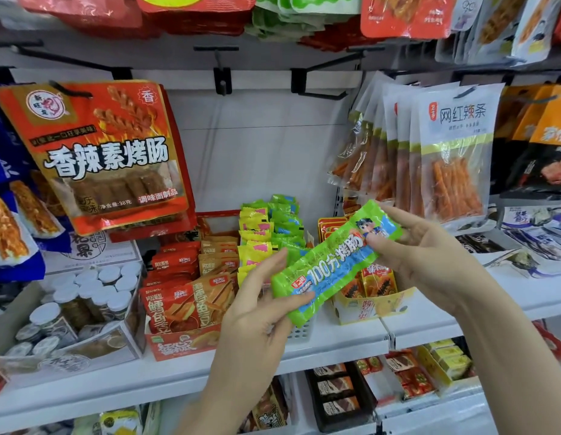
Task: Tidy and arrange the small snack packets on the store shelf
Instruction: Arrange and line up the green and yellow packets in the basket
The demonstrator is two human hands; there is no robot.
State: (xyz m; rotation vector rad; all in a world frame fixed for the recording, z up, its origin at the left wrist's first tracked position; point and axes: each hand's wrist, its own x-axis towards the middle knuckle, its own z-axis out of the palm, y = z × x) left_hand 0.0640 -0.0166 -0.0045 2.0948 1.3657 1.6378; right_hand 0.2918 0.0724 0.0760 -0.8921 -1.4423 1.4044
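A long green and blue sausage packet (332,262) is held slantwise in front of the white shelf (335,343). My left hand (260,312) pinches its lower left end between thumb and fingers. At the upper right end my right hand (426,249) grips it, thumb on the front. Behind the packet, small yellow and green snack packets (266,233) stand in rows in a white basket (299,332). Left of them sits a red box of orange packets (185,290). A yellow box (370,306) holding red and yellow packets is partly hidden by the packet and my right hand.
A large red bag (97,152) hangs at the left, clear bags of orange sticks (451,152) at the right, with empty black hooks (222,76) between. Jars with white lids (84,296) fill a box at the left. A lower shelf holds more boxes (339,394).
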